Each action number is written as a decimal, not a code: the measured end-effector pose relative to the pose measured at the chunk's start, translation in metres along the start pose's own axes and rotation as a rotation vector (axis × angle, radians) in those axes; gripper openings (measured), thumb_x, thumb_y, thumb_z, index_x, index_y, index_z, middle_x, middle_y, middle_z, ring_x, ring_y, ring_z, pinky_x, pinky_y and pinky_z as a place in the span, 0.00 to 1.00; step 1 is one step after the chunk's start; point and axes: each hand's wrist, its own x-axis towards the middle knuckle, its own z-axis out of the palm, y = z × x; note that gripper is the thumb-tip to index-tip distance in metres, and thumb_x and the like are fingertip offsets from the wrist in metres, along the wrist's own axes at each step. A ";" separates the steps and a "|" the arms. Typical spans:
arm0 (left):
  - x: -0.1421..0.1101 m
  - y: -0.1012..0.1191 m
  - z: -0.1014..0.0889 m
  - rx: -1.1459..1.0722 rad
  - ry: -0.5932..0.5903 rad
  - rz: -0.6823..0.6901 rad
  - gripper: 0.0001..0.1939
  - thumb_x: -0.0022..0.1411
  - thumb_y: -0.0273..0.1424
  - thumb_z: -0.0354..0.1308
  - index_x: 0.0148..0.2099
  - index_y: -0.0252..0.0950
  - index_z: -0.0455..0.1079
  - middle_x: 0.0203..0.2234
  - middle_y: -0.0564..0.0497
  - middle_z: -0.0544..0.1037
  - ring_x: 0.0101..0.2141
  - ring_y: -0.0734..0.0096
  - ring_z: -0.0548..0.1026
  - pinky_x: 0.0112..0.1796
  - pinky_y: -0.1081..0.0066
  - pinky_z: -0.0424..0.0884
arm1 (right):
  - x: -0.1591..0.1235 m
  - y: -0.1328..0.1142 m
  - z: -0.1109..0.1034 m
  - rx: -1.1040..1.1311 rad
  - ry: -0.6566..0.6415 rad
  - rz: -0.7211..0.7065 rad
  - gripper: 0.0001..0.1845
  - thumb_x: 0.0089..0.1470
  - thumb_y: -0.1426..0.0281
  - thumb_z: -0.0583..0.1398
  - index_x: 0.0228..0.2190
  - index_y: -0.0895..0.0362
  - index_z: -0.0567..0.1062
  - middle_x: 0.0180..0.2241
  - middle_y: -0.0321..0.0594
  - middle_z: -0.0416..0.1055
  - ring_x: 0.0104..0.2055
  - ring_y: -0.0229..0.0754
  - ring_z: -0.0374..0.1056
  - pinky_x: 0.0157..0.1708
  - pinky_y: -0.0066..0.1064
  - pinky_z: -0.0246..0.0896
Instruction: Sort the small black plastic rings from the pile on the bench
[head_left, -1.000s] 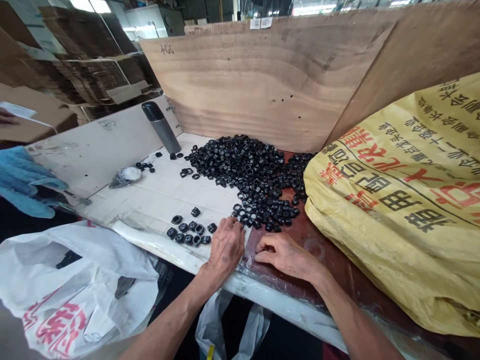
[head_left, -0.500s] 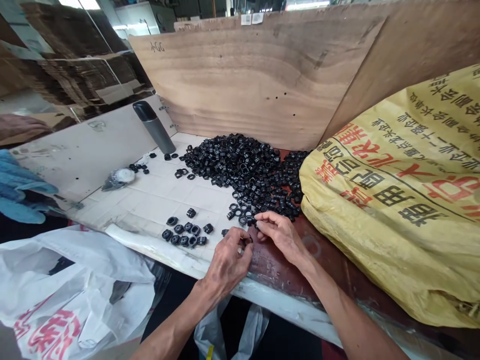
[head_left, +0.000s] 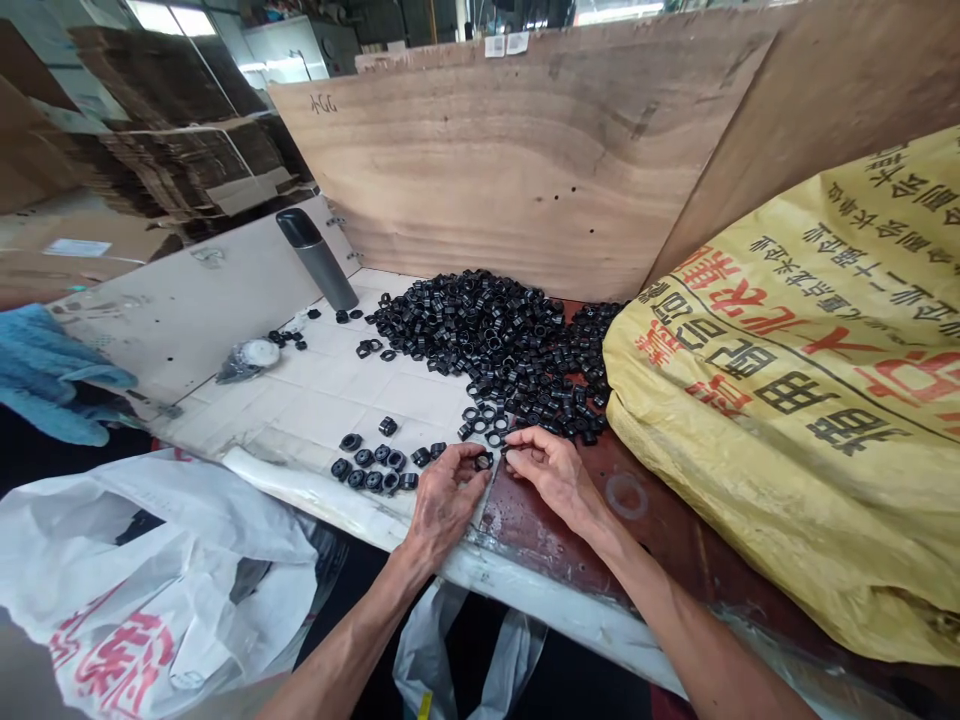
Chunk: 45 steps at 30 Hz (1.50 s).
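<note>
Between the thumb and fingers of my left hand (head_left: 448, 500) is a small black plastic ring (head_left: 484, 461), low over the table's front. My right hand (head_left: 553, 475) is pinched close beside it; a dark bit shows at its fingertips, too small to name. Just beyond the fingers lie several loose black rings (head_left: 480, 419), at the near edge of a big pile of black rings (head_left: 480, 325). To the left of my left hand sits a small group of black ring pieces (head_left: 375, 465), some with filled centres.
A yellow printed sack (head_left: 787, 420) bulges over the right side. A dark flask (head_left: 319, 260) stands at the back left, near a small plastic bag (head_left: 247, 360). Wooden boards (head_left: 510, 160) wall the back. A white bag (head_left: 165, 580) hangs at the front left.
My left hand has drawn slightly left and the ring in it now shows more plainly. My right hand has shifted a little, still pinched. The view has turned slightly left.
</note>
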 end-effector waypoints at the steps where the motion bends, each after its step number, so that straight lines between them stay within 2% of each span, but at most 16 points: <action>1: -0.001 0.001 0.000 -0.019 -0.010 -0.001 0.16 0.58 0.31 0.62 0.49 0.36 0.71 0.35 0.49 0.81 0.33 0.68 0.80 0.37 0.67 0.78 | -0.002 -0.004 0.000 -0.007 0.001 -0.025 0.12 0.53 0.66 0.62 0.39 0.58 0.76 0.30 0.37 0.75 0.33 0.41 0.72 0.34 0.30 0.68; 4: -0.003 0.004 -0.003 -0.052 -0.021 0.053 0.14 0.59 0.31 0.62 0.48 0.38 0.72 0.35 0.50 0.81 0.32 0.69 0.79 0.38 0.67 0.78 | -0.008 -0.011 0.001 -0.133 0.010 -0.153 0.09 0.53 0.68 0.62 0.37 0.56 0.77 0.35 0.38 0.76 0.36 0.41 0.71 0.36 0.30 0.66; 8: -0.006 0.004 -0.005 -0.116 -0.047 0.118 0.12 0.60 0.32 0.62 0.47 0.39 0.72 0.41 0.49 0.80 0.40 0.67 0.79 0.45 0.63 0.77 | -0.012 -0.012 0.003 -0.248 -0.001 -0.268 0.08 0.56 0.70 0.61 0.38 0.54 0.78 0.35 0.38 0.75 0.36 0.41 0.70 0.37 0.30 0.66; 13: -0.008 -0.002 -0.003 -0.241 -0.056 0.076 0.13 0.60 0.33 0.63 0.48 0.38 0.70 0.42 0.49 0.78 0.38 0.68 0.79 0.44 0.64 0.78 | -0.013 -0.012 0.005 -0.236 -0.014 -0.307 0.08 0.56 0.71 0.61 0.39 0.53 0.77 0.35 0.37 0.76 0.35 0.41 0.71 0.38 0.31 0.66; 20: -0.007 -0.007 -0.002 -0.233 -0.045 0.188 0.10 0.61 0.34 0.63 0.45 0.38 0.72 0.43 0.48 0.77 0.45 0.65 0.77 0.47 0.63 0.77 | -0.015 -0.011 0.010 -0.185 0.004 -0.311 0.08 0.57 0.71 0.61 0.39 0.53 0.77 0.37 0.37 0.76 0.37 0.41 0.72 0.39 0.31 0.68; 26: -0.009 -0.007 -0.005 -0.163 -0.044 0.273 0.10 0.63 0.32 0.62 0.47 0.39 0.72 0.44 0.47 0.77 0.45 0.66 0.78 0.46 0.65 0.77 | -0.016 -0.013 0.011 -0.315 0.023 -0.430 0.07 0.57 0.72 0.61 0.39 0.52 0.77 0.38 0.39 0.75 0.39 0.42 0.72 0.40 0.32 0.67; 30: -0.010 -0.004 -0.007 -0.069 -0.019 0.374 0.09 0.64 0.30 0.61 0.47 0.39 0.72 0.43 0.47 0.78 0.45 0.66 0.78 0.46 0.64 0.76 | -0.016 -0.008 0.011 -0.378 0.037 -0.466 0.03 0.60 0.70 0.61 0.36 0.54 0.76 0.35 0.39 0.75 0.38 0.42 0.72 0.39 0.30 0.65; 32: -0.010 -0.002 -0.007 -0.058 -0.019 0.412 0.08 0.64 0.30 0.61 0.46 0.39 0.73 0.43 0.47 0.79 0.45 0.66 0.78 0.46 0.64 0.75 | -0.016 -0.003 0.011 -0.426 0.034 -0.460 0.05 0.62 0.67 0.60 0.34 0.54 0.75 0.31 0.38 0.75 0.33 0.40 0.71 0.36 0.29 0.63; 37: -0.008 0.004 -0.008 -0.075 -0.089 0.441 0.08 0.64 0.29 0.61 0.46 0.38 0.75 0.42 0.46 0.80 0.45 0.65 0.78 0.47 0.63 0.75 | -0.017 0.004 0.010 -0.551 0.045 -0.466 0.20 0.66 0.63 0.55 0.22 0.55 0.69 0.21 0.35 0.67 0.24 0.36 0.63 0.29 0.29 0.57; 39: -0.008 0.003 -0.008 -0.099 -0.093 0.435 0.08 0.64 0.29 0.62 0.46 0.38 0.75 0.42 0.47 0.80 0.45 0.65 0.78 0.47 0.64 0.75 | -0.019 0.003 0.010 -0.527 0.045 -0.466 0.15 0.65 0.64 0.55 0.27 0.55 0.72 0.23 0.36 0.69 0.25 0.37 0.65 0.29 0.29 0.59; 41: -0.007 0.000 -0.008 -0.129 -0.073 0.419 0.10 0.63 0.28 0.62 0.47 0.38 0.75 0.42 0.47 0.80 0.45 0.66 0.78 0.47 0.65 0.75 | -0.020 0.000 0.009 -0.457 0.005 -0.468 0.08 0.64 0.66 0.57 0.40 0.55 0.74 0.30 0.38 0.74 0.30 0.39 0.69 0.33 0.29 0.63; 43: -0.007 -0.002 -0.008 -0.158 -0.056 0.400 0.10 0.63 0.28 0.62 0.48 0.38 0.74 0.42 0.47 0.80 0.44 0.66 0.78 0.46 0.65 0.75 | -0.021 -0.002 0.009 -0.405 -0.044 -0.493 0.13 0.62 0.68 0.58 0.49 0.55 0.71 0.38 0.41 0.75 0.36 0.41 0.72 0.38 0.30 0.66; 45: -0.008 -0.004 -0.009 -0.167 -0.053 0.389 0.10 0.63 0.28 0.62 0.48 0.38 0.74 0.42 0.47 0.79 0.44 0.66 0.78 0.46 0.65 0.75 | -0.020 -0.001 0.009 -0.408 -0.063 -0.521 0.12 0.62 0.69 0.58 0.47 0.55 0.72 0.39 0.42 0.75 0.37 0.42 0.72 0.39 0.30 0.66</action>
